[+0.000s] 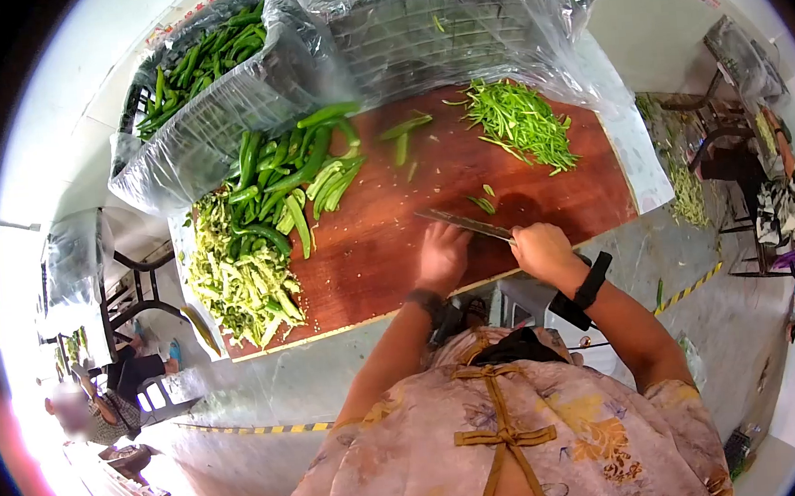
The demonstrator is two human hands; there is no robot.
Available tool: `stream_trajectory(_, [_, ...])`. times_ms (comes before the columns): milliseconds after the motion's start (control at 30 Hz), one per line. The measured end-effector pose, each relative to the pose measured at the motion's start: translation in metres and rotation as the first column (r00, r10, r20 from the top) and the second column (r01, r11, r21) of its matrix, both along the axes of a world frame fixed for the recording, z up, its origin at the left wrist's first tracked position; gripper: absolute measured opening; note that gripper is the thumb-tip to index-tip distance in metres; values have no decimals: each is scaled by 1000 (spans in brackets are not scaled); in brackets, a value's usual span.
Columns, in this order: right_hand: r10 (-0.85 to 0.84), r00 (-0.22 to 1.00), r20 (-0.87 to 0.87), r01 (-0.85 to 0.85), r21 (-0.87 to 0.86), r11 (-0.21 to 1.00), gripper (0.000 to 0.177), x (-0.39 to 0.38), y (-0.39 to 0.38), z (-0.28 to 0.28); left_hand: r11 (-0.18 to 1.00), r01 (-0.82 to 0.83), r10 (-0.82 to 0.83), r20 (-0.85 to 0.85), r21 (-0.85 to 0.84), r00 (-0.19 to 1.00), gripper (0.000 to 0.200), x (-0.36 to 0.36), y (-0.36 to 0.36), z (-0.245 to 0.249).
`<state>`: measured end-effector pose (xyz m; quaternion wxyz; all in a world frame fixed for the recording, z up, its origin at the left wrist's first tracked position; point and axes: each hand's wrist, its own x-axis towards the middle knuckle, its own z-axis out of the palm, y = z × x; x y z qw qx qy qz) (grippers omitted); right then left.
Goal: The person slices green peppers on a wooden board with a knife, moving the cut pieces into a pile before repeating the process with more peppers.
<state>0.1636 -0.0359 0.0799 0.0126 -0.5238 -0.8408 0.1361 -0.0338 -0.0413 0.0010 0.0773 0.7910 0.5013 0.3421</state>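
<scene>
My right hand (545, 251) is closed round the handle of a knife (469, 222), whose blade points left across the brown wooden board (399, 266). My left hand (444, 258) is low over the board near the blade's tip; its fingers are smeared by motion, and I cannot make out anything in them. A few small green slices (482, 205) lie just beyond the blade. Farther back are some split green pepper pieces (401, 140). Whole long green peppers (272, 169) are heaped on the left, with halved peppers (333, 183) beside them.
A pale heap of pepper cores and trimmings (238, 268) sits at the board's left edge. Thin green shreds (518, 124) are piled at the back right. Behind stand a plastic-lined crate of peppers (205, 63) and another lined crate (456, 36). A person (104, 407) sits far left.
</scene>
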Motion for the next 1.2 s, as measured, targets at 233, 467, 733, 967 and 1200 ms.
stream_trajectory(233, [31,999,-24,-32,-14,999,15,4,1,5,999,34,-34,25,28,999,27,-3,1,-6])
stream_trajectory(467, [25,1000,-7,-25,-64,998,14,4,3,6,999,44,-44,-9,-8,999,27,-3,0,2])
stream_trajectory(733, [-17,999,-39,13,-83,996,19,-6,7,-6,998,54,-56,-31,-44,998,23,-3,0,-6])
stream_trajectory(967, [-69,997,-30,66,-93,993,22,-12,6,-5,996,84,-84,-2,34,996,25,-2,3,-6])
stream_trajectory(1200, [-72,996,-55,69,-61,996,21,-9,-9,-22,973,229,-229,-26,29,973,28,-2,-1,-5])
